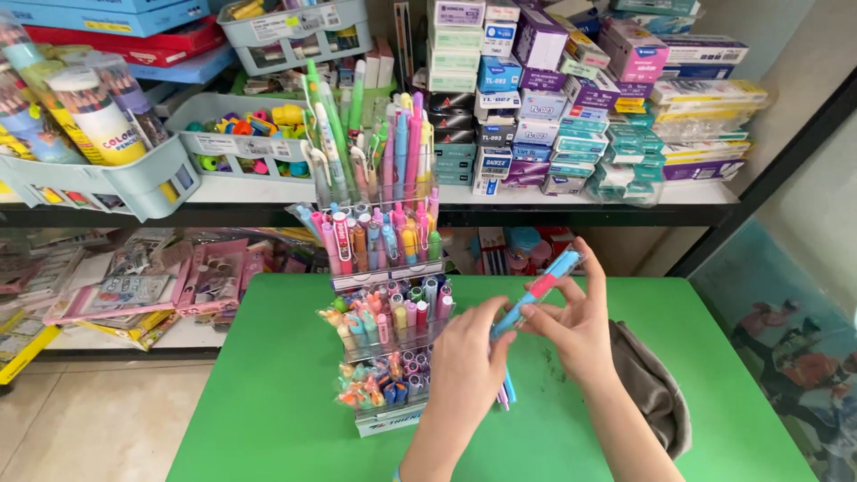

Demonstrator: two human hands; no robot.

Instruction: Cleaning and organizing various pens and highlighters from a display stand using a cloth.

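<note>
Two hands meet over a green table [268,375], sharing one blue pen with a pink band [538,290] that slants toward one o'clock. The right hand [576,326] pinches its middle with curled fingers; the left hand [469,357] grips its lower end and also clutches a few more pens [505,391] pointing down to six o'clock. At nine o'clock from the hands stands a clear tiered display rack [384,295], its rows packed with pastel pens and small erasers. A grey cloth [652,388] lies at four o'clock. On the shelf behind, grey trays [134,183] hold coloured-pencil tubes.
</note>
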